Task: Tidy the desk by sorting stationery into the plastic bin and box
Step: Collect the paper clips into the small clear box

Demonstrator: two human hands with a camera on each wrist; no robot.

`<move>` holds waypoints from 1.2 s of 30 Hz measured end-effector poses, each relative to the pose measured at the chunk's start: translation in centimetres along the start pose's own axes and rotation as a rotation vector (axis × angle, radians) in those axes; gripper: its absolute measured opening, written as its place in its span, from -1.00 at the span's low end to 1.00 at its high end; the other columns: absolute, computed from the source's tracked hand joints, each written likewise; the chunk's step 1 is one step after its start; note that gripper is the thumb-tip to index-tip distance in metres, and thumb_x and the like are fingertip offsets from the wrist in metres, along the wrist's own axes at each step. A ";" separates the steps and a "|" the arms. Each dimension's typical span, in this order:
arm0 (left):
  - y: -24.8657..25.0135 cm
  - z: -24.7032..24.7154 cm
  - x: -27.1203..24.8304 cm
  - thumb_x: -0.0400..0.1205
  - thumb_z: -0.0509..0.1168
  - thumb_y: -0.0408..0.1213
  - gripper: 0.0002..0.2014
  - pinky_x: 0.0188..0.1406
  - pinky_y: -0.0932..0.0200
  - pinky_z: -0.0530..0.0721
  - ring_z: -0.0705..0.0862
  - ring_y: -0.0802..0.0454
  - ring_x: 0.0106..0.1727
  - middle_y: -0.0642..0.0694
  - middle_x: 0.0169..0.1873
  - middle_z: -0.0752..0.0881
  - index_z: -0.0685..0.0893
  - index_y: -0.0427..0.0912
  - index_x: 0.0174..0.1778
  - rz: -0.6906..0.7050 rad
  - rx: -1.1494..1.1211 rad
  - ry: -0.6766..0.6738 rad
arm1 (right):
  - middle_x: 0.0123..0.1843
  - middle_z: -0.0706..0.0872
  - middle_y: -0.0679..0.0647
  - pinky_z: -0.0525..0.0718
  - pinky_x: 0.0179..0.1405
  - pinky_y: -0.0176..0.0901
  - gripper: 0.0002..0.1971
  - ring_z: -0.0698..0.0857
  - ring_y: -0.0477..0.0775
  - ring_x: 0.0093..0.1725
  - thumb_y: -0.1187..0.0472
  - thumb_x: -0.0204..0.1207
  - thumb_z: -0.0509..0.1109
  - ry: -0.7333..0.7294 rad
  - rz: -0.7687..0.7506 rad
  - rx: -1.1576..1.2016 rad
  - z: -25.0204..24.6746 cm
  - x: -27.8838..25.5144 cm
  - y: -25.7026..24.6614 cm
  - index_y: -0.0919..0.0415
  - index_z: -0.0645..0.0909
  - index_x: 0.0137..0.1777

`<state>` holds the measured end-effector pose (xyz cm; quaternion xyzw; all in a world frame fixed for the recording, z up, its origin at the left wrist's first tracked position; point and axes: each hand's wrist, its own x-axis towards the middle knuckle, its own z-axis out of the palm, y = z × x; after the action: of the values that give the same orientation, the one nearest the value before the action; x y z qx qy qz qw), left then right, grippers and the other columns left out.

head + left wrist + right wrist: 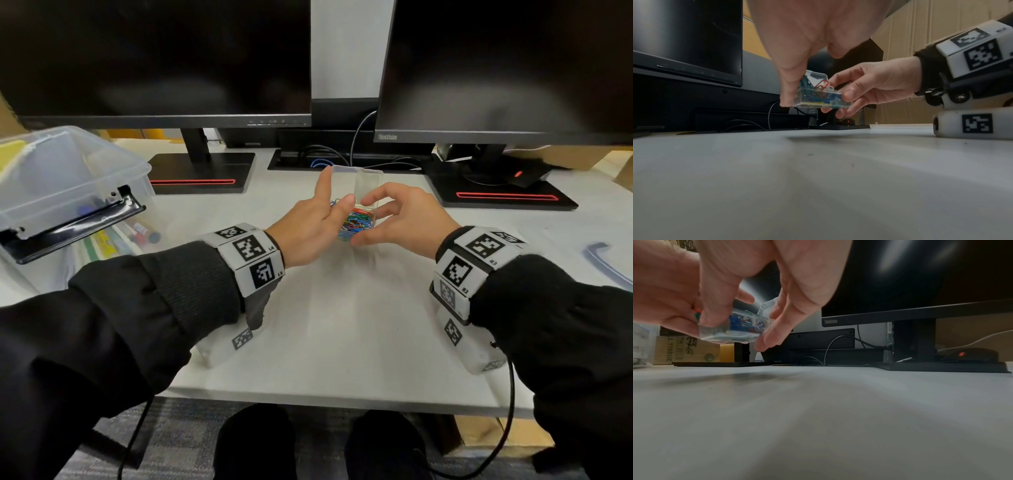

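Both hands share the grip on the small clear paper-clip box (356, 209), which is lifted off the white bench (325, 325) in front of the two monitors. The left hand (308, 229) pinches the box's left end between thumb and the fingers behind it, its index finger sticking straight up beside the raised hinged lid (356, 174). The right hand (404, 219) clamps the right end, thumb on the near lower corner and curled fingers on the far side. Inside lies a heap of coloured paper clips (358, 219), some of them riding above the rim in the left wrist view.

The step in hand looks like shutting the lid so the box can be put away. To do it well, keep the box level, since an open, heaped box will spill if tipped. Poke down any clips that stand proud of the rim, or the lid will probably jam on them. Let one hand carry the base while a free finger folds the lid forward and presses until it seats. The large clear plastic bin (113, 164), already holding pens and markers, sits well apart at the left of the bench.
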<state>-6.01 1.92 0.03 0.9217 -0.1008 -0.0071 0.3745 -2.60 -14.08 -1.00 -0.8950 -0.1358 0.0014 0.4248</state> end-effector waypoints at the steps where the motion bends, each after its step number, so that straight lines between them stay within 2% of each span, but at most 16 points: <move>1: 0.1 0.0 -0.1 0.74 -0.12 0.00 -0.39 0.08 0.47 0.34 0.56 -0.03 0.35 -0.18 0.44 0.52 -0.25 -0.06 0.64 0.002 -0.008 0.006 | -0.02 0.77 0.02 0.62 -0.10 -0.27 -0.41 0.73 -0.06 -0.08 0.10 0.08 0.72 -0.001 0.001 -0.002 0.0 0.0 0.0 0.06 0.59 0.13; 6: 0.5 -0.2 -0.4 0.75 -0.11 -0.05 -0.42 0.19 0.41 0.26 0.39 -0.04 0.53 -0.18 0.58 0.30 -0.22 0.02 0.64 0.059 -0.077 0.055 | -0.01 0.76 0.02 0.64 -0.05 -0.25 -0.41 0.74 -0.06 -0.05 0.09 0.09 0.71 -0.019 0.006 -0.023 0.0 0.0 -0.1 0.05 0.58 0.14; 10: 0.5 -0.3 -0.5 0.75 -0.14 -0.02 -0.45 0.21 0.41 0.23 0.32 0.03 0.55 -0.16 0.59 0.27 -0.18 0.08 0.64 0.066 -0.159 0.060 | -0.04 0.76 0.00 0.66 -0.06 -0.26 -0.41 0.74 -0.08 -0.06 0.07 0.08 0.71 -0.006 0.010 -0.019 -0.1 0.0 -0.1 0.05 0.60 0.13; 11: 0.5 -0.3 -0.5 0.75 -0.14 -0.03 -0.46 0.19 0.44 0.25 0.34 0.09 0.51 -0.17 0.58 0.29 -0.16 0.07 0.64 0.078 -0.175 0.086 | -0.05 0.76 -0.01 0.65 -0.09 -0.30 -0.42 0.74 -0.10 -0.06 0.08 0.09 0.71 -0.007 0.008 -0.012 -0.1 0.0 -0.1 0.05 0.59 0.12; 13: 0.5 -0.4 -0.4 0.76 -0.14 -0.06 -0.48 0.00 0.68 0.28 0.35 0.26 0.32 -0.16 0.54 0.36 -0.12 0.05 0.64 0.097 -0.195 0.152 | -0.06 0.76 -0.03 0.63 -0.14 -0.37 -0.43 0.74 -0.12 -0.06 0.08 0.10 0.70 -0.010 0.002 0.001 -0.1 -0.1 -0.2 0.05 0.59 0.11; 14: 0.6 -0.5 -0.3 0.76 -0.13 -0.07 -0.49 -0.13 0.79 0.25 0.33 0.30 0.25 -0.16 0.52 0.38 -0.09 0.02 0.64 0.099 -0.194 0.185 | -0.06 0.75 -0.03 0.62 -0.15 -0.38 -0.43 0.74 -0.12 -0.06 0.08 0.10 0.70 -0.011 0.001 0.006 -0.1 -0.1 -0.2 0.05 0.59 0.11; 15: 0.5 -0.5 -0.2 0.76 -0.13 -0.07 -0.49 -0.15 0.81 0.26 0.34 0.30 0.25 -0.15 0.51 0.39 -0.06 0.00 0.64 0.098 -0.186 0.217 | -0.07 0.74 -0.03 0.62 -0.15 -0.39 -0.43 0.74 -0.11 -0.06 0.09 0.10 0.70 -0.011 0.002 0.010 -0.1 -0.1 -0.3 0.06 0.59 0.11; 18: 0.0 -0.7 0.2 0.76 -0.11 -0.09 -0.52 0.12 0.48 0.29 0.43 0.08 0.41 -0.16 0.51 0.40 0.09 -0.10 0.61 0.059 -0.103 0.297 | -0.06 0.73 -0.03 0.65 -0.10 -0.32 -0.43 0.74 -0.07 -0.04 0.09 0.11 0.70 -0.007 0.005 0.016 -0.1 -0.1 -0.3 0.07 0.58 0.12; 21: -0.6 -0.7 0.7 0.76 -0.11 -0.09 -0.58 -0.01 0.33 0.35 0.54 0.01 0.19 -0.23 0.33 0.57 0.37 -0.23 0.45 -0.042 0.001 0.290 | -0.05 0.76 0.01 0.69 -0.02 -0.20 -0.46 0.76 -0.04 -0.05 0.09 0.10 0.71 0.011 0.005 0.029 0.0 0.0 -0.2 0.07 0.57 0.07; 22: -0.7 -0.7 0.8 0.76 -0.12 -0.07 -0.56 0.01 0.27 0.38 0.56 -0.04 0.19 -0.25 0.29 0.61 0.43 -0.25 0.39 -0.066 0.018 0.262 | -0.04 0.77 0.02 0.69 -0.05 -0.22 -0.47 0.76 -0.05 -0.07 0.08 0.10 0.71 0.014 0.007 0.031 0.0 0.0 -0.1 0.07 0.56 0.05; 24: -0.6 -0.5 0.7 0.74 -0.14 0.02 -0.50 0.10 0.20 0.41 0.56 -0.10 0.27 -0.23 0.29 0.61 0.43 -0.23 0.41 -0.088 0.015 0.181 | -0.03 0.78 0.04 0.66 -0.18 -0.30 -0.48 0.75 -0.08 -0.14 0.08 0.10 0.71 0.019 0.013 0.043 0.0 0.0 -0.1 0.05 0.50 -0.03; 27: -0.4 -0.3 0.5 0.69 -0.16 0.16 -0.40 0.34 0.02 0.52 0.57 -0.10 0.32 -0.20 0.36 0.57 0.18 -0.11 0.58 -0.072 -0.096 0.075 | 0.01 0.78 0.06 0.63 -0.24 -0.32 -0.43 0.77 -0.04 -0.11 0.08 0.09 0.71 0.029 0.025 0.041 0.1 0.1 -0.1 0.04 0.37 -0.09; 28: -0.4 -0.4 0.4 0.68 -0.17 0.19 -0.38 0.34 -0.07 0.56 0.58 -0.10 0.32 -0.20 0.37 0.55 0.11 -0.07 0.60 -0.064 -0.131 0.072 | 0.04 0.77 0.06 0.64 -0.22 -0.30 -0.40 0.77 -0.02 -0.09 0.08 0.10 0.71 0.029 0.035 0.040 0.2 0.1 -0.1 0.05 0.33 -0.06; 30: -0.2 -0.5 0.4 0.66 -0.20 0.22 -0.38 0.16 -0.12 0.68 0.59 -0.09 0.26 -0.17 0.36 0.53 0.05 -0.01 0.60 -0.059 -0.189 0.099 | 0.08 0.76 0.06 0.64 -0.19 -0.27 -0.33 0.76 -0.01 -0.05 0.08 0.13 0.70 0.034 0.057 0.052 0.1 0.1 -0.2 0.09 0.27 0.02; 33: 0.1 -0.7 0.2 0.67 -0.24 0.20 -0.42 -0.13 0.03 0.74 0.64 -0.04 0.06 -0.06 0.18 0.49 0.03 0.07 0.59 -0.048 -0.251 0.092 | 0.13 0.74 0.07 0.66 -0.06 -0.20 -0.23 0.74 0.01 0.03 0.09 0.15 0.68 0.045 0.080 0.090 0.1 0.0 -0.3 0.10 0.23 0.20; 36: 0.1 -0.7 0.2 0.71 -0.17 0.13 -0.50 -0.09 0.04 0.76 0.69 -0.07 0.03 -0.07 0.13 0.52 0.10 0.08 0.57 -0.037 -0.259 0.063 | 0.11 0.76 0.09 0.69 0.15 0.01 -0.10 0.76 0.07 0.04 0.11 0.17 0.68 0.031 0.080 0.110 0.1 0.0 -0.4 0.13 0.22 0.44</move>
<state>-5.80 2.26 0.62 0.8670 -0.0703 0.0021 0.4933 -2.74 -13.76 -0.82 -0.8751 -0.0929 0.0121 0.4748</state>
